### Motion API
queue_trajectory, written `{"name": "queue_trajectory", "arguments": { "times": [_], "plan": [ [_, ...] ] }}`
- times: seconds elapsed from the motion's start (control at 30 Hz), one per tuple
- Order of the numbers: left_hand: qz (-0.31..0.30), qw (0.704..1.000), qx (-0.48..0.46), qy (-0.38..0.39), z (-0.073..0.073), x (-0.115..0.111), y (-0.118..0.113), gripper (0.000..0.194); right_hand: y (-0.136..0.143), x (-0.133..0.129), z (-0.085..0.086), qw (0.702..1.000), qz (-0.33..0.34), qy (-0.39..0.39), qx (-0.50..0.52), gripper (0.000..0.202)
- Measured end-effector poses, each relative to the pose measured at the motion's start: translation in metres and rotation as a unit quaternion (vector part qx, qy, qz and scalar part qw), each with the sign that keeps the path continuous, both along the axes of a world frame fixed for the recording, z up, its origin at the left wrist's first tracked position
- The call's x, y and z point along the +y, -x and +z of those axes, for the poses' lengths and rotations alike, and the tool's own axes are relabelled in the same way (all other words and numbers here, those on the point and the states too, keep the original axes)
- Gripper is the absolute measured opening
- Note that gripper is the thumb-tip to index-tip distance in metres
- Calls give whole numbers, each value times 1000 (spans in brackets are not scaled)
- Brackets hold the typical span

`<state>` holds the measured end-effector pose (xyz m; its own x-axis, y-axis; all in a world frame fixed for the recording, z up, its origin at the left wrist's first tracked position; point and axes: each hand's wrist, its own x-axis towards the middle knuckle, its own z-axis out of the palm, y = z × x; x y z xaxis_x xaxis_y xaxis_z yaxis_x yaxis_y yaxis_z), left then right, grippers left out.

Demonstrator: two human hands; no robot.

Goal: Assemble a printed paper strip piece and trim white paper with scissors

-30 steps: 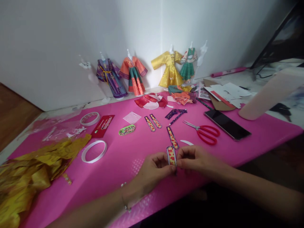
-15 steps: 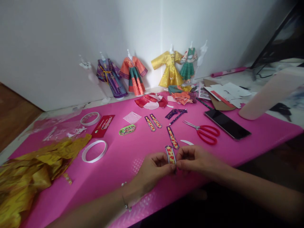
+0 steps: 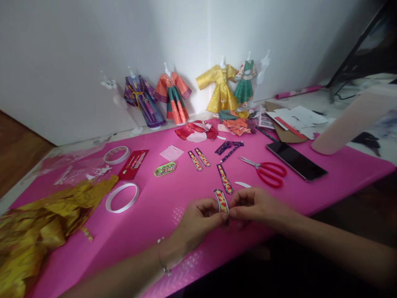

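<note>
Between my hands is a narrow yellow-and-red patterned strip [image 3: 221, 200] with a dark and white border, standing tilted above the pink mat [image 3: 149, 236]. My left hand [image 3: 203, 219] pinches its lower end between thumb and fingers. My right hand [image 3: 252, 207] is closed at the same end, thumb and fingertips meeting at the strip's right edge. The fingertips hide that end. Just beyond lies a similar patterned strip [image 3: 225, 179], with a white curved sliver [image 3: 242, 184] beside it. Two more patterned strips [image 3: 195, 160] lie farther off, next to a purple patterned piece [image 3: 228, 149].
Red-handled scissors [image 3: 270, 173] and a phone [image 3: 296, 160] lie to the right. Leftward are a roll of white tape [image 3: 123, 198], a red card [image 3: 133, 164] and crumpled gold fabric [image 3: 49, 219]. Small dressed mannequins, one in a yellow dress [image 3: 221, 89], line the wall.
The view has shifted very slightly. Both hands keep their hold at the strip's lower end, with almost no visible movement.
</note>
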<state>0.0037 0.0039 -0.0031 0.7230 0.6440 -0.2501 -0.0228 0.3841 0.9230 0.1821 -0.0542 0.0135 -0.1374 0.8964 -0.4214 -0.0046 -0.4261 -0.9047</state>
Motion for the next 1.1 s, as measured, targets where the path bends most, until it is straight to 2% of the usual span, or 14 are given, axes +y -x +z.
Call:
{"name": "queue_trajectory", "arguments": {
  "times": [0.3,0.63,1.1],
  "plan": [
    [3,1000,-7,7,4,0,0,26,0,-1,4,1000,2,0,-14,23],
    [10,1000,-2,9,3,0,-2,26,-1,0,3,999,19,-5,-39,29],
    [4,1000,3,5,3,-1,0,24,-2,-1,1,999,17,-8,-46,22]
  ]
}}
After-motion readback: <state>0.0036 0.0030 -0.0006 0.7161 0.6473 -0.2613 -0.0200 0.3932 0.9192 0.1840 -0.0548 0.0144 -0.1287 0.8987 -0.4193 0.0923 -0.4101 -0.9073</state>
